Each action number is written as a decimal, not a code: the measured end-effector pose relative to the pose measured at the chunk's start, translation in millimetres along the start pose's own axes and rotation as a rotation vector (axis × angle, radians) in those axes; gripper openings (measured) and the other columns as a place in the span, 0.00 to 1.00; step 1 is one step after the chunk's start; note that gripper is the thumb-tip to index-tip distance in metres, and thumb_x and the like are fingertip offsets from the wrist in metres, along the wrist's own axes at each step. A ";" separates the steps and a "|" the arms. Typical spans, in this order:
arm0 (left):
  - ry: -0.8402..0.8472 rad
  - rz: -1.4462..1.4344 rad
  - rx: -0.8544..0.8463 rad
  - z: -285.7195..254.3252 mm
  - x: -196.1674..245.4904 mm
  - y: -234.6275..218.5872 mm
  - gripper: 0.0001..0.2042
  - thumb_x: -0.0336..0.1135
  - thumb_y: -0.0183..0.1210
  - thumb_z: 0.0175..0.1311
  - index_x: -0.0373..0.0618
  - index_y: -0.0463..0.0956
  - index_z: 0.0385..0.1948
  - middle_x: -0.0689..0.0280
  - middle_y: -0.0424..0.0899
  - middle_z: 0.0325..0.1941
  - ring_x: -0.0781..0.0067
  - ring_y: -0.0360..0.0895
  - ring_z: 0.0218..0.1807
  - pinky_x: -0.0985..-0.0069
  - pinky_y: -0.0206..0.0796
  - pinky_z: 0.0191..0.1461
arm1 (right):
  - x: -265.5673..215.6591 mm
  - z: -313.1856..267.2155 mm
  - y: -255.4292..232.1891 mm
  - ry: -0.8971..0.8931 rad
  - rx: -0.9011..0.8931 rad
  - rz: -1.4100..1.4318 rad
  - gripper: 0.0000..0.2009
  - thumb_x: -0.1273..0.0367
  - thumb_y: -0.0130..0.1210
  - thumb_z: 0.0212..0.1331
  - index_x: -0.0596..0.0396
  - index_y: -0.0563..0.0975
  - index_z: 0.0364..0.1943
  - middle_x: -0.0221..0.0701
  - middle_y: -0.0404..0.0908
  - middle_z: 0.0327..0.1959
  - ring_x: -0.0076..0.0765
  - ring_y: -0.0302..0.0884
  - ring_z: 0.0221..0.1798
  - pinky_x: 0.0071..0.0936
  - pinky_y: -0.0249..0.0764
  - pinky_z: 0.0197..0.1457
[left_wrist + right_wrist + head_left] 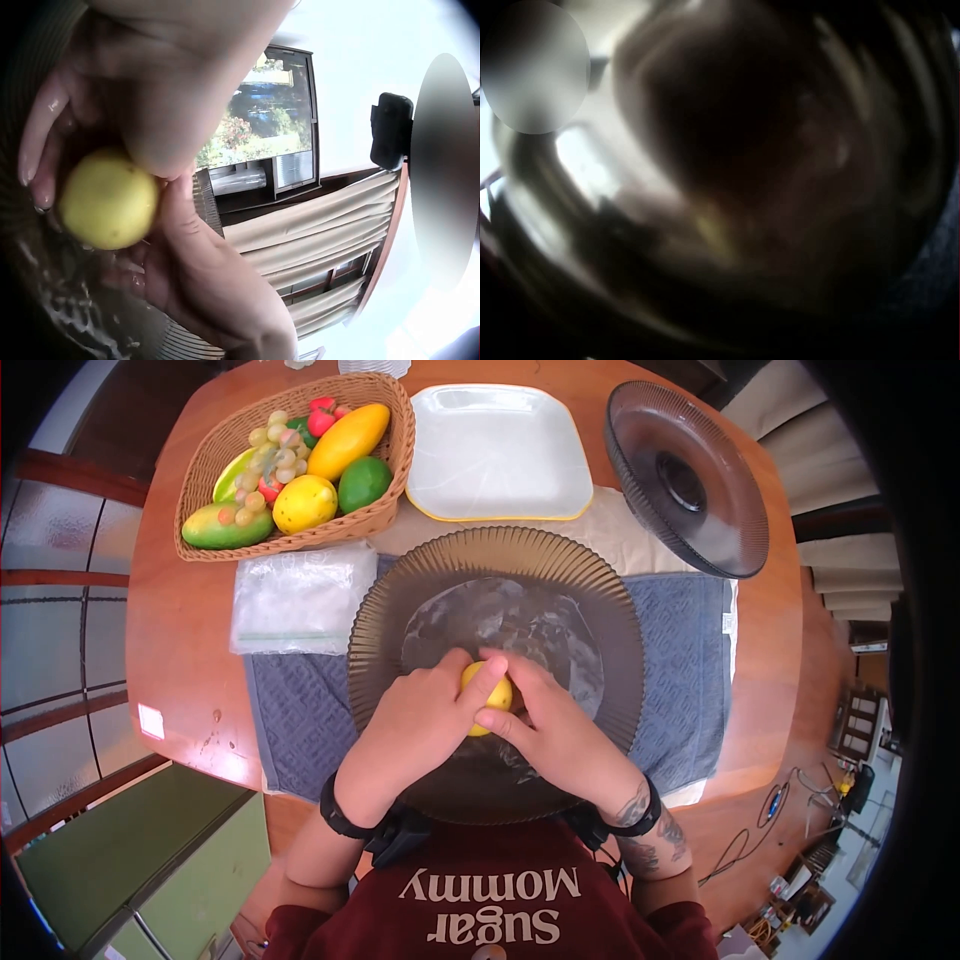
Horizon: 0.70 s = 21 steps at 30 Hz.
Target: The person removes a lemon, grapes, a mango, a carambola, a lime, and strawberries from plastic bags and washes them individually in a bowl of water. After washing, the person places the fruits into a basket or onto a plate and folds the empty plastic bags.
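Observation:
Both hands are wrapped around a round, smooth yellow fruit (476,718) over the middle of a ribbed smoky-brown glass bowl (405,575). Water (560,622) fills the bottom of the bowl. The left hand (428,700) holds the fruit from the left, its thumb laid across the top. From the other side the right hand (552,720) grips it, thumb on the near side. Wet fingers and the yellow skin show closely in the left wrist view, just above rippling water. The right wrist view is dark and blurred. The fruit's underside is hidden.
A blue towel (683,670) lies under the bowl. Behind stand a wicker basket (395,460) of mixed fruit, a white tray (500,450) with a yellow rim, and a tilted dark glass dish (735,490). A clear zip bag (300,600) lies left of the bowl.

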<state>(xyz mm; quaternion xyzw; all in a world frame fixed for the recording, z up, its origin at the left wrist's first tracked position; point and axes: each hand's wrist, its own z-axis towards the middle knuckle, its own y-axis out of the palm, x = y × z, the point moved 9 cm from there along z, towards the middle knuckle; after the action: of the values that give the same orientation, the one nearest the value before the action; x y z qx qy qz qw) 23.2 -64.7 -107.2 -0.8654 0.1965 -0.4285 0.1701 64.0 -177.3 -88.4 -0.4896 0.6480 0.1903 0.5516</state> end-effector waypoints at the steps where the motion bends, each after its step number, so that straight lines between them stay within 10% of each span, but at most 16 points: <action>1: 0.001 0.000 0.003 -0.1 0.8 -0.5 0.27 0.60 0.40 0.74 0.41 0.72 0.42 0.47 0.82 0.28 0.39 0.81 0.39 0.54 0.69 0.42 | -0.5 0.5 -1.9 -0.002 0.000 -0.002 0.27 0.61 0.54 0.70 0.60 0.60 0.67 0.53 0.68 0.64 0.54 0.69 0.65 0.39 0.68 0.64; 7: 0.095 -0.138 0.067 -2.4 4.6 1.0 0.25 0.57 0.46 0.73 0.40 0.69 0.51 0.45 0.81 0.43 0.36 0.79 0.44 0.53 0.70 0.48 | 16.7 -8.0 -21.0 0.209 0.245 0.106 0.22 0.61 0.56 0.68 0.60 0.66 0.58 0.55 0.79 0.45 0.63 0.79 0.49 0.45 0.74 0.51; 12: 0.251 -0.120 0.146 -4.8 16.2 -8.7 0.24 0.47 0.62 0.64 0.40 0.69 0.53 0.50 0.72 0.52 0.43 0.75 0.52 0.59 0.67 0.56 | 21.5 -9.4 1.7 0.338 -0.182 -0.399 0.17 0.63 0.52 0.69 0.57 0.65 0.54 0.52 0.81 0.35 0.64 0.78 0.45 0.48 0.75 0.48; 21: 0.293 -0.190 0.078 -1.7 14.5 -2.6 0.23 0.39 0.65 0.60 0.36 0.71 0.52 0.51 0.73 0.52 0.48 0.70 0.57 0.62 0.62 0.62 | 2.0 -7.7 -11.0 -0.076 0.193 -0.231 0.37 0.71 0.63 0.56 0.54 0.57 0.69 0.50 0.64 0.59 0.62 0.69 0.60 0.42 0.70 0.61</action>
<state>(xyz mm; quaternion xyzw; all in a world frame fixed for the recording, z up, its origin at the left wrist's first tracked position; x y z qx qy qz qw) 30.4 -69.7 -95.2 -0.8012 0.1199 -0.5712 0.1319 69.4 -189.1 -84.5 -0.4982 0.5813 0.0806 0.6383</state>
